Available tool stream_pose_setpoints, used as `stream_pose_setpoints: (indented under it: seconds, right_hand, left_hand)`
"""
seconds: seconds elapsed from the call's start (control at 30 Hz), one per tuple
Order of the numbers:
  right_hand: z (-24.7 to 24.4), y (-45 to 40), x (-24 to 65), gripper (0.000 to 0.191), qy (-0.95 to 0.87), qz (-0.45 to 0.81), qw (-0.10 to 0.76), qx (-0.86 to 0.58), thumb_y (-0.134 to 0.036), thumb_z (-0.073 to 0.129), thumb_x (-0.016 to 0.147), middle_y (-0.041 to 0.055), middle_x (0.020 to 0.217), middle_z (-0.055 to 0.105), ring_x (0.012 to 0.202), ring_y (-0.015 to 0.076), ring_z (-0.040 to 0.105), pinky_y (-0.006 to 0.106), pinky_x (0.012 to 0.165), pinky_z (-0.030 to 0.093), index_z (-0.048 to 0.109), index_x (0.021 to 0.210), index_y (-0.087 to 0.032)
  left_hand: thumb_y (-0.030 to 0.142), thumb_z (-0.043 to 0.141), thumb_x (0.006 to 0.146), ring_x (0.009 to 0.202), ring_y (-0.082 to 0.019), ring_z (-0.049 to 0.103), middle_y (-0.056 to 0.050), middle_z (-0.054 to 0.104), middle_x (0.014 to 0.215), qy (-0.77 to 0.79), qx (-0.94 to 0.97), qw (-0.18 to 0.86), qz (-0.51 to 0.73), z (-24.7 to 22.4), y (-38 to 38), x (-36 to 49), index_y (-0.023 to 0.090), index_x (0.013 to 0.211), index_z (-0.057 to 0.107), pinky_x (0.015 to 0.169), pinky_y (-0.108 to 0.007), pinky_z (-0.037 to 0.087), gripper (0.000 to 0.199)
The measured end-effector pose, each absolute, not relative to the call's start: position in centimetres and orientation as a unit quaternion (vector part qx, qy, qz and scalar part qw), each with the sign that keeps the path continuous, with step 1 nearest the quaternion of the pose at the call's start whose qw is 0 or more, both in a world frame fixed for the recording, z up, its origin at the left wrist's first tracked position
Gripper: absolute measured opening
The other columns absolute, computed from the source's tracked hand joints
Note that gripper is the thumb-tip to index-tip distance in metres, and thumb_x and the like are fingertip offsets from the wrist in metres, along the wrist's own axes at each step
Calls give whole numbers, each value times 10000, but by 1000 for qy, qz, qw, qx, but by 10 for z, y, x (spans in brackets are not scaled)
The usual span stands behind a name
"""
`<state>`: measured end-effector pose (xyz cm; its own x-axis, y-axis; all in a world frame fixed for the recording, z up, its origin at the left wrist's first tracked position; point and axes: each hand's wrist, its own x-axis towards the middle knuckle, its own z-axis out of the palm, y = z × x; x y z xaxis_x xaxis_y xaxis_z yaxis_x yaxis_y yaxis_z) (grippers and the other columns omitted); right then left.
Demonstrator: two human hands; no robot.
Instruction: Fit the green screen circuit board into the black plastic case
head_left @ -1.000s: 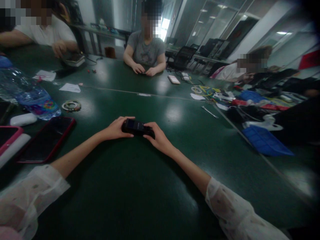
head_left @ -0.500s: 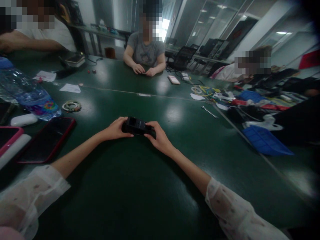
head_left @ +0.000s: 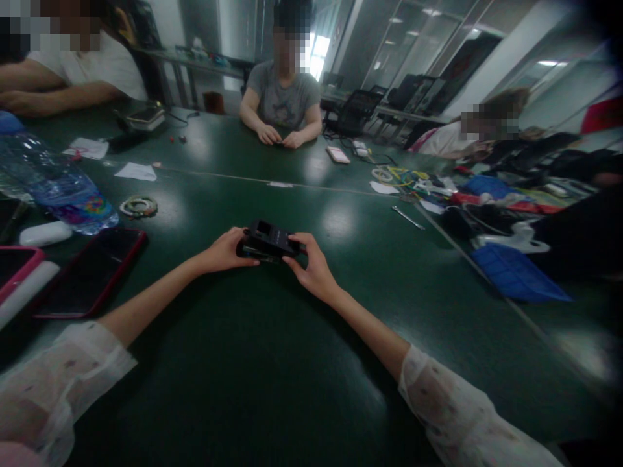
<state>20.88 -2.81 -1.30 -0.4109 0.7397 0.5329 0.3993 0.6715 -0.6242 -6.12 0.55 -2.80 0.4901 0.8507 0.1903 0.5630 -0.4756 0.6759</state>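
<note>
A black box-shaped device with a small dark window and a row of small buttons or marks is held between my hands over the green table. Its upper piece sits tilted above a lower part, and a gap shows along the near side. Around the left end closes my left hand, thumb on the near side. My right hand pinches the right end between thumb and fingers. The fingertips behind the device are hidden.
At left lie a red-edged phone, a white case, a water bottle and a coiled ring. On the right are a wrench, a blue tray and tangled cables. Several people sit around the table.
The upper piece of the device has lifted and tilted, opening a gap above the lower part. My right hand has shifted slightly up; my left hand stays in place.
</note>
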Motion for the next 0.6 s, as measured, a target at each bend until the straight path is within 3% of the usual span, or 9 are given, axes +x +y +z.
stream_pose_setpoints:
  seconds: [0.27,0.6]
  right_hand:
    - [-13,-27,212,395,-754,134,494,-412,-266,576,911,91,1250,491,1172,255,522,457,984,500,422,1274,-285]
    - [-26,-11,221,386,-687,120,518,-495,-270,575,886,96,1218,504,1108,242,531,462,979,474,429,1242,-247]
  left_hand:
    - [538,744,742,1200,-328,507,-126,523,1307,458,816,269,229,-19,2,-59,253,1420,426,982,-508,433,801]
    - [512,749,746,1217,-337,490,-107,501,1329,453,810,294,228,-18,1,-61,324,1422,420,981,-534,427,775]
